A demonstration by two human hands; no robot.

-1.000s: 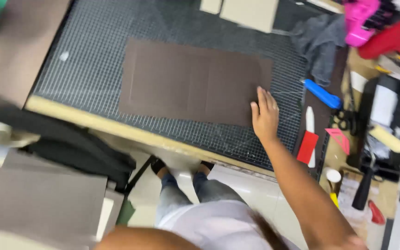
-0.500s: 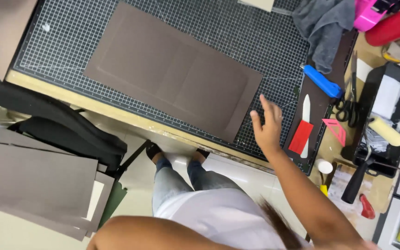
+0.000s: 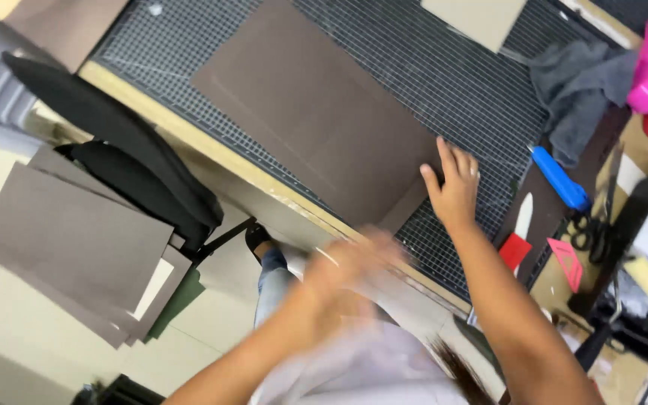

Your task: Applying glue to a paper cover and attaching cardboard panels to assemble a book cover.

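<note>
- Cutting mat (image 3: pixel 444 82): a dark gridded surface that covers the bench top; its wooden front edge runs on a slant from upper left to lower right.
- Brown sheet (image 3: pixel 316 112): a large, flat, dark brown rectangle lying on the mat, turned at an angle to the grid. Its near right corner sits under the person's right hand.
- Stack of brown sheets (image 3: pixel 76 240): similar panels piled off the bench at lower left, with a pale sheet and a green one showing at the stack's edge.
- Black chair (image 3: pixel 114 150): stands between the stack and the bench edge.
- Grey cloth (image 3: pixel 579 82): crumpled at the mat's right side.
- Right hand (image 3: pixel 455 187): rests palm down on the mat, the fingers straight and slightly spread, the fingertips touching the sheet's corner. It grips nothing.
- Left hand (image 3: pixel 350 262): blurred by motion, in the air in front of the bench edge and apart from the sheet; whether the fingers are spread or curled cannot be told.
- Blue-handled tool (image 3: pixel 559 178): lies just right of the right hand.
- Red-and-white knife (image 3: pixel 517 238): lies near the right wrist, beside a small pink triangle (image 3: pixel 568 262).
</note>
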